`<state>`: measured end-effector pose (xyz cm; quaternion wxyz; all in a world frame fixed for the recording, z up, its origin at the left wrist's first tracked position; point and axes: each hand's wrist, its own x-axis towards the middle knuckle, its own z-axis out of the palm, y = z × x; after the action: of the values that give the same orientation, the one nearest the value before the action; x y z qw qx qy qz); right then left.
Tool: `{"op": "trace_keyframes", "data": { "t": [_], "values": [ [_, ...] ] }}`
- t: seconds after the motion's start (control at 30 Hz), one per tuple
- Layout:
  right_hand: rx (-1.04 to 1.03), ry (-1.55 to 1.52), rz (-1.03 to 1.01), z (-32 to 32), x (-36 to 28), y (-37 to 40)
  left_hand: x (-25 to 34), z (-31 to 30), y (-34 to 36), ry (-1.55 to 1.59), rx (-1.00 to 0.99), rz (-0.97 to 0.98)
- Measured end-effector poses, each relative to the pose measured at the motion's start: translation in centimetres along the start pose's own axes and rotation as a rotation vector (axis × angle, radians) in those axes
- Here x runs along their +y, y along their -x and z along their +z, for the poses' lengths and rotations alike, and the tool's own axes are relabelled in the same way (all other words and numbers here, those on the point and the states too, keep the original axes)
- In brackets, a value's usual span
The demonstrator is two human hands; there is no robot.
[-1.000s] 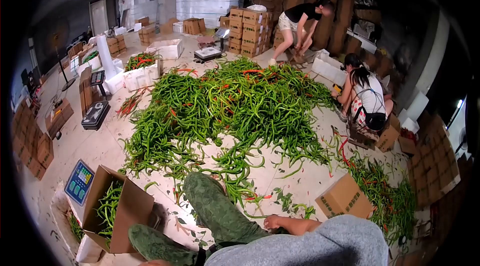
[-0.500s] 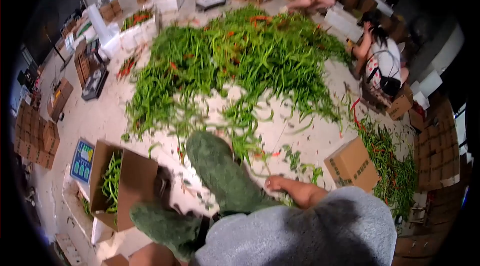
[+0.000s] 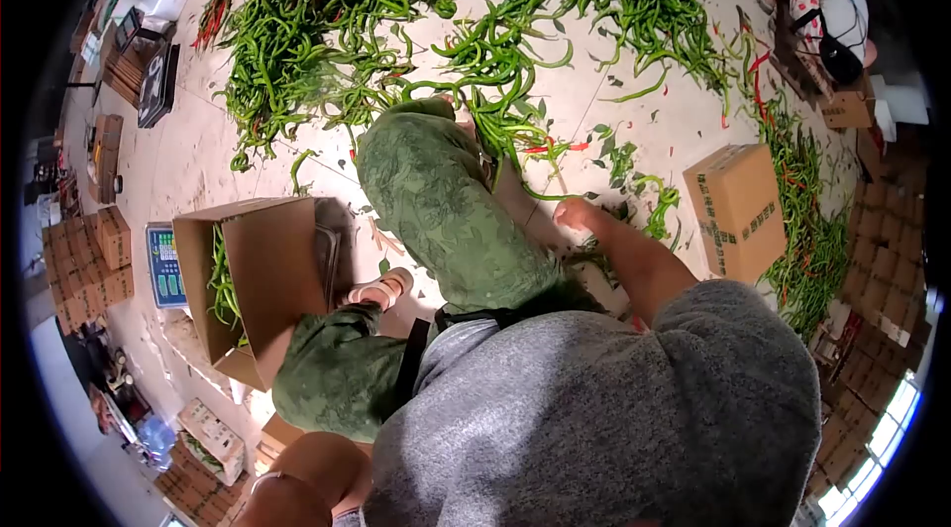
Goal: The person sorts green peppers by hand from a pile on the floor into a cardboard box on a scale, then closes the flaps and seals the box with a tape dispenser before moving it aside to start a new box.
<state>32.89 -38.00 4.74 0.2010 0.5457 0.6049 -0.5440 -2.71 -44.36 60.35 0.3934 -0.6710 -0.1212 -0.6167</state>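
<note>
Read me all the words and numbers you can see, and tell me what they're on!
Nothing is clear enough to read.
Cardboard box on the right: dark printed characters, too blurred.
Blue keypad panel: markings, too small.
Stacked boxes on the left: printing, too small.

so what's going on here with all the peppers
The person in grey has their right hand low beside loose green peppers; whether it grips one is unclear. An open carton on their left holds more peppers. A heap lies ahead; another person is partly visible at upper right.
</note>
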Motion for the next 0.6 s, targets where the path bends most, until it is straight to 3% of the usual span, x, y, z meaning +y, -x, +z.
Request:
{"op": "trace_keyframes", "data": {
  "t": [0.03,0.07,0.1,0.13,0.17,0.2,0.23,0.27,0.3,0.37,0.4,0.43,0.47,0.5,0.57,0.6],
  "values": [
    [-0.040,-0.044,0.077,-1.1,-0.9,0.4,-0.3,-1.3,1.5,-0.048,-0.098,-0.121],
    [-0.011,-0.091,0.066,-1.9,-1.2,0.4,-0.7,-2.3,3.0,0.405,0.072,-0.421],
    [0.017,-0.137,0.057,-2.6,-1.1,-0.1,-0.6,-1.8,5.0,0.114,0.004,-0.620],
    [-0.012,-0.239,0.087,-3.3,-0.3,-1.4,-0.9,-2.0,6.5,-0.020,-0.245,-0.823],
    [-0.043,-0.340,0.117,-4.0,0.5,-2.9,-1.1,-1.6,9.2,-0.041,-0.224,-0.954],
    [0.041,-0.434,0.188,-5.0,0.0,-3.7,-1.3,-1.1,11.8,-0.059,-0.200,-1.084],
    [0.204,-0.609,0.134,-5.3,0.6,-4.7,-1.2,-1.1,13.9,-0.285,-0.375,-1.298],
    [0.274,-0.564,0.096,-6.6,0.9,-6.1,-1.4,-0.2,15.3,-0.099,-0.403,-1.562],
    [0.310,-0.375,0.011,-7.7,2.6,-8.9,-1.4,0.4,17.6,-0.088,-0.280,-1.834],
    [0.464,0.328,-0.116,-10.9,2.0,-11.6,-1.2,-0.1,22.2,-0.038,-0.344,-2.124],
    [0.588,0.661,-0.139,-12.5,1.7,-12.9,-0.8,-0.8,24.4,0.023,-0.246,-2.279],
    [0.785,0.513,-0.175,-13.8,2.0,-13.4,-0.2,-0.9,26.1,0.001,-0.263,-2.352],
    [0.944,0.079,-0.161,-14.9,2.9,-15.6,0.4,-1.1,27.6,-0.007,-0.274,-2.431],
    [0.891,-0.116,0.074,-17.4,-0.5,-13.9,0.9,-1.1,28.9,-0.020,-0.284,-2.509],
    [1.059,0.139,0.009,-20.0,-0.6,-16.3,1.9,-0.7,31.0,-0.042,-0.373,-2.597],
    [0.892,0.292,0.072,-22.1,-1.9,-16.1,2.2,-1.3,32.3,-0.004,-0.410,-2.665]
  ]
}}
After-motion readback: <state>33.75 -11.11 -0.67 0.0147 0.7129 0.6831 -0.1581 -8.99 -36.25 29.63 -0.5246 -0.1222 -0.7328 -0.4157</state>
